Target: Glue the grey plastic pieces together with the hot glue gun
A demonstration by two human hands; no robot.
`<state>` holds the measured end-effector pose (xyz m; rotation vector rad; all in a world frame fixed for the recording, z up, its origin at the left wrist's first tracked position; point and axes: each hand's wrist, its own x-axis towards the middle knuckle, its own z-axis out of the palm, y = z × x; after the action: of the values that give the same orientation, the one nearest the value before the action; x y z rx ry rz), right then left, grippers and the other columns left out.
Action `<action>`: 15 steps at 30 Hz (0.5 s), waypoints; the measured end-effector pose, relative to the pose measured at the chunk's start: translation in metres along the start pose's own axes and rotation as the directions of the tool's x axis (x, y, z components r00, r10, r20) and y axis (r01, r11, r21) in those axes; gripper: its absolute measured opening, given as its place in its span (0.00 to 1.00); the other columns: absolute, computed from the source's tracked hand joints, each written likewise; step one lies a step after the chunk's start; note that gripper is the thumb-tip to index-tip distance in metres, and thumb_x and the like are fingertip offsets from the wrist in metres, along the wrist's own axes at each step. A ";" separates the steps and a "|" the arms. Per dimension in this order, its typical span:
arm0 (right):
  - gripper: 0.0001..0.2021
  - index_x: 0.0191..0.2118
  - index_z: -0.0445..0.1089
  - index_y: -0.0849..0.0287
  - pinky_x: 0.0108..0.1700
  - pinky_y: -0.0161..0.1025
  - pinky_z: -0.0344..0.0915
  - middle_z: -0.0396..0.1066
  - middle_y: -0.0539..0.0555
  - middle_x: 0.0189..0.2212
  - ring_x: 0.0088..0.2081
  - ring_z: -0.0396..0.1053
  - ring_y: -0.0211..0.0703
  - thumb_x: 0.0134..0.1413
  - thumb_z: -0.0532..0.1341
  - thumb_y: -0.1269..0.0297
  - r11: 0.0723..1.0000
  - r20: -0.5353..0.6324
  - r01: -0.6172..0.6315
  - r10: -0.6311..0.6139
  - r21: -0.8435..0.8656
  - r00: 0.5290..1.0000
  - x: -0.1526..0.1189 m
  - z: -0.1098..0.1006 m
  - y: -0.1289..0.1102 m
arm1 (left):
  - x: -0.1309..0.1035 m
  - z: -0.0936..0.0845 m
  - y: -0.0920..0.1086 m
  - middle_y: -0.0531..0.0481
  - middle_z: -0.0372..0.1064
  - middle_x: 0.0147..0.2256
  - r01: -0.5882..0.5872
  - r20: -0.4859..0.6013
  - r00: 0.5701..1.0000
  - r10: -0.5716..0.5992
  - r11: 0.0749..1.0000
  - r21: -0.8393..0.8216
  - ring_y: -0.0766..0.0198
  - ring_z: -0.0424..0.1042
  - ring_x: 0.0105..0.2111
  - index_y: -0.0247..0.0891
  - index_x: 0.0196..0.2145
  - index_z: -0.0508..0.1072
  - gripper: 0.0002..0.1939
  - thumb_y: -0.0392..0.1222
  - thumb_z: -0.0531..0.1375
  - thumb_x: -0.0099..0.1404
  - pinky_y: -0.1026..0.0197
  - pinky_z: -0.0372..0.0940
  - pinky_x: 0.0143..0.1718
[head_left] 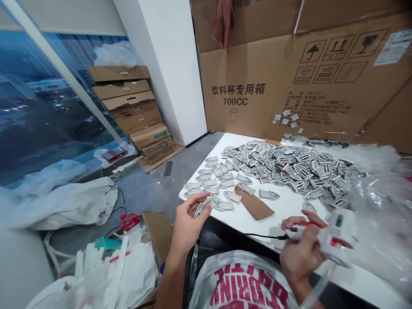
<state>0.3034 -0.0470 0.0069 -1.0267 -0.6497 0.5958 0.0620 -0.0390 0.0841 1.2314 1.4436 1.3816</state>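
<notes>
Near the table's front edge, my left hand [192, 221] pinches a flat grey pointed part [203, 207] between thumb and fingers. My right hand [302, 249] is wrapped round a white glue gun [341, 236] with orange-red details. A black cable runs from its handle, and a translucent glue stick [322, 285] sticks out toward me. Left of centre, several similar grey parts [227, 183] lie spread out in rough rows. Beside them is a brown cardboard strip [255, 206], with one part resting on its far end. A large heap of these parts [289, 165] covers the back of the table.
The white table [231, 143] stands against big cardboard sheets [238, 64]. Clear plastic bags [380, 206] lie on its right side. At my left, a box of scraps [128, 257] stands on the floor with a red bottle [129, 221]. Farther back are stacked cardboard boxes [135, 107].
</notes>
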 end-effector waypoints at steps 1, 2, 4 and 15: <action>0.13 0.53 0.68 0.51 0.36 0.41 0.65 0.68 0.44 0.25 0.28 0.64 0.43 0.74 0.59 0.49 0.999 -0.029 0.026 -0.025 0.026 0.999 0.007 0.000 -0.003 | 0.000 -0.003 0.001 0.43 0.84 0.49 -0.003 -0.005 1.000 0.003 1.000 -0.006 0.50 0.81 0.53 0.41 0.48 0.86 0.15 0.43 0.72 0.64 0.52 0.72 0.59; 0.14 0.53 0.68 0.53 0.35 0.41 0.65 0.68 0.44 0.25 0.28 0.64 0.43 0.73 0.60 0.49 0.998 -0.034 0.028 -0.027 0.051 0.999 0.011 -0.001 -0.005 | -0.001 -0.005 0.002 0.43 0.84 0.49 -0.005 -0.008 1.000 0.005 1.000 -0.011 0.50 0.80 0.53 0.41 0.47 0.86 0.14 0.43 0.72 0.64 0.52 0.72 0.59; 0.15 0.52 0.70 0.56 0.32 0.39 0.63 0.68 0.45 0.23 0.26 0.64 0.41 0.73 0.61 0.50 0.996 0.033 -0.044 0.042 0.084 0.999 0.011 -0.001 -0.007 | -0.003 -0.007 0.004 0.44 0.84 0.49 -0.015 -0.007 1.000 0.015 0.999 -0.030 0.51 0.80 0.54 0.41 0.46 0.86 0.13 0.43 0.73 0.64 0.55 0.72 0.59; 0.15 0.51 0.79 0.54 0.29 0.41 0.60 0.72 0.53 0.27 0.26 0.63 0.43 0.71 0.61 0.51 0.761 0.553 -0.604 0.405 0.238 0.728 -0.008 -0.002 -0.004 | -0.012 -0.008 0.013 0.46 0.84 0.50 -0.039 -0.084 0.996 0.030 0.994 -0.102 0.52 0.79 0.54 0.43 0.48 0.86 0.14 0.47 0.74 0.65 0.58 0.72 0.56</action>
<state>0.2997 -0.0557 0.0080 -0.6515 -0.6180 1.4590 0.0590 -0.0530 0.0966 1.1500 1.3939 1.5271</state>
